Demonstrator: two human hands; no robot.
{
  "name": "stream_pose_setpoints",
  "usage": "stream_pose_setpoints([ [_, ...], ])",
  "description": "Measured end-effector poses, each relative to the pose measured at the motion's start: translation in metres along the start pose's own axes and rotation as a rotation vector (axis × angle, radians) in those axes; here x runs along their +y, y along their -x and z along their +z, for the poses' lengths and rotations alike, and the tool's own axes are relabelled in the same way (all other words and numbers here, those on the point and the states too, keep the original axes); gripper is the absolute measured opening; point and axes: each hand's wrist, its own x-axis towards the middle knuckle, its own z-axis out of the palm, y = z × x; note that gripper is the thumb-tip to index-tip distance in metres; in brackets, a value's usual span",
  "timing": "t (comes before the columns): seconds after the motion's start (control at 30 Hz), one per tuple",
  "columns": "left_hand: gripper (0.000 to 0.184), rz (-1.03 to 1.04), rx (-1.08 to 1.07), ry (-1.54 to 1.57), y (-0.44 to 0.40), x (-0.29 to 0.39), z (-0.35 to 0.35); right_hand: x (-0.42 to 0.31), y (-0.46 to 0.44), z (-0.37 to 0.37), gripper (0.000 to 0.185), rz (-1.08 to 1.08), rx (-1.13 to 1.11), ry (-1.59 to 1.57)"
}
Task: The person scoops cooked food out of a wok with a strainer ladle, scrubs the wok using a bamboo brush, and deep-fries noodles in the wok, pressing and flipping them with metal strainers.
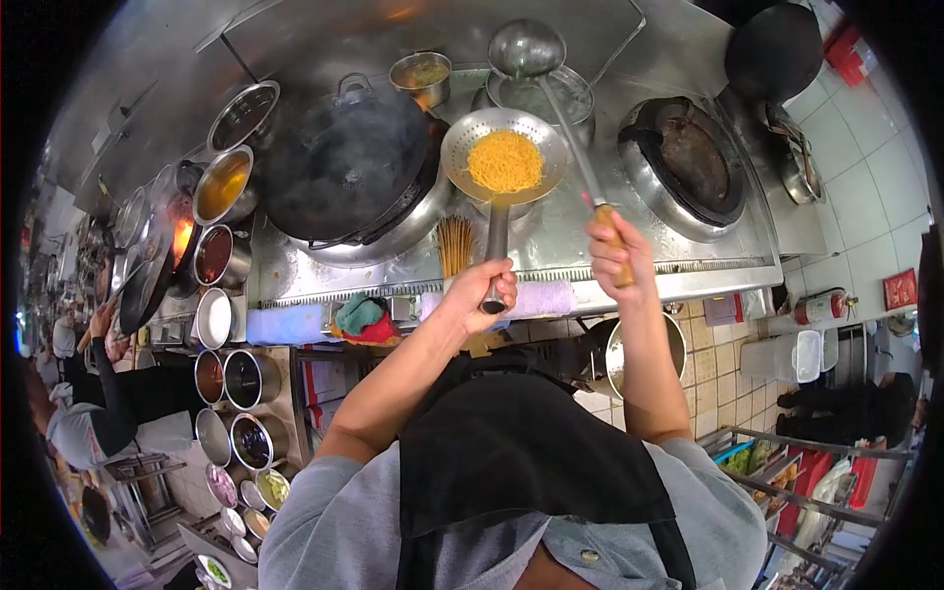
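Note:
My left hand (pixel 482 290) is wrapped round the handle of a perforated strainer (pixel 455 147). Yellow noodles (pixel 504 162) lie heaped in its bowl, above the steel stove top. In my right hand (pixel 621 254) is the wooden grip of a long-handled ladle (pixel 528 49), whose bowl is raised beyond the strainer, over a round steel pot (pixel 575 95). A large black wok (pixel 344 177) steams on the burner to the left of the strainer. What lies directly under the strainer is mostly hidden.
A bamboo brush (pixel 454 246) stands near the stove's front edge beside folded cloths (pixel 364 317). Another burner (pixel 678 167) is on the right. Several steel containers (pixel 251 379) line the left side, where another person (pixel 88 423) works by a flame. A metal rack (pixel 806 501) stands lower right.

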Motion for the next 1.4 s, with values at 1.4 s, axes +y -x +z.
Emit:
stream_pose_setpoints([
  [1.4, 0.014, -0.205, -0.089, 0.33, -0.024, -0.013, -0.003, 0.007, 0.081, 0.079, 0.041, -0.27, 0.161, 0.568],
])
